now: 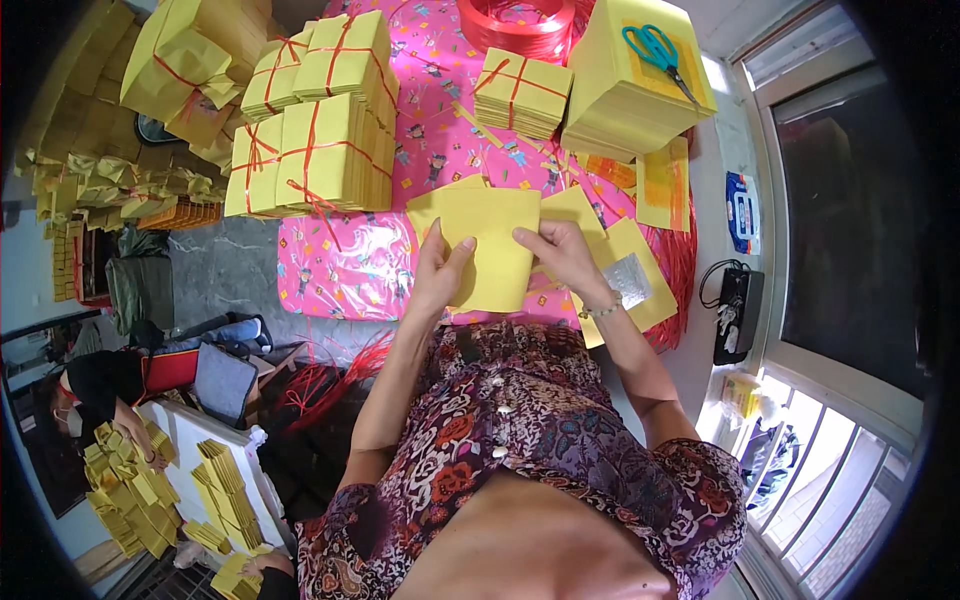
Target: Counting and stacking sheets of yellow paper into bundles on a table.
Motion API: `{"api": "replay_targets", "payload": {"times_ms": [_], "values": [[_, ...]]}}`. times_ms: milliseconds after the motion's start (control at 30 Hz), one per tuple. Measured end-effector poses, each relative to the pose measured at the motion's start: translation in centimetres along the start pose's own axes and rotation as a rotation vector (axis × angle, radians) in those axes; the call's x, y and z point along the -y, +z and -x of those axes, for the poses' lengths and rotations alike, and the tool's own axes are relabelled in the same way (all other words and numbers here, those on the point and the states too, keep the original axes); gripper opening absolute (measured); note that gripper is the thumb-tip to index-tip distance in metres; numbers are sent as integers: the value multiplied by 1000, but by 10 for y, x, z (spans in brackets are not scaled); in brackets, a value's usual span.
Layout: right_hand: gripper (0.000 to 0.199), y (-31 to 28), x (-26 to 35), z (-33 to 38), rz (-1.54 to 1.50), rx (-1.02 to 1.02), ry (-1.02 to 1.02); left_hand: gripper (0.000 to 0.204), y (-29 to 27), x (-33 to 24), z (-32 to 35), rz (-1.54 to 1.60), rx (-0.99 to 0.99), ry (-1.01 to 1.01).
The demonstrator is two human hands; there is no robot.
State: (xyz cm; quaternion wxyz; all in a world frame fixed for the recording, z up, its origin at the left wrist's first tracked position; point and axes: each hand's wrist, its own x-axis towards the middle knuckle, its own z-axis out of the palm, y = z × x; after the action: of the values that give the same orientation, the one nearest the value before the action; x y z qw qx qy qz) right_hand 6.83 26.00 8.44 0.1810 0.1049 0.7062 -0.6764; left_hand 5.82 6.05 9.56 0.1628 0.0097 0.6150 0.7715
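1. Two hands grip one yellow paper sheet (487,245) above the near edge of the counter (340,265): the left hand (437,272) pinches its left side, the right hand (560,255) its upper right.
2. Just right lies a yellow sheet with a silver foil square (630,280).
3. Far left, tied yellow bundles (310,150) are stacked.
4. Far right, teal scissors (655,50) rest on a tall yellow stack (625,105).
5. A red string spool (520,22) sits farthest.

Yellow paper sheet (490,245), pink patterned tablecloth (340,265), teal-handled scissors (655,50), red ribbon spool (520,25)
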Motion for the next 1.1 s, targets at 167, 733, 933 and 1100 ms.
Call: {"api": "replay_targets", "payload": {"times_ms": [167,733,933,1100], "values": [[31,-1,-1,8,-112,115,-20,41,-1,-2,0,9,-8,-33],[32,13,-41,27,-150,214,158,37,-9,13,-7,-33,-112,2],[29,18,-51,31,-191,203,191,36,-9,15,-6,-65,-118,16],[28,-5,-39,24,-212,42,-1,41,-15,5,0,-206,119,-102]]}}
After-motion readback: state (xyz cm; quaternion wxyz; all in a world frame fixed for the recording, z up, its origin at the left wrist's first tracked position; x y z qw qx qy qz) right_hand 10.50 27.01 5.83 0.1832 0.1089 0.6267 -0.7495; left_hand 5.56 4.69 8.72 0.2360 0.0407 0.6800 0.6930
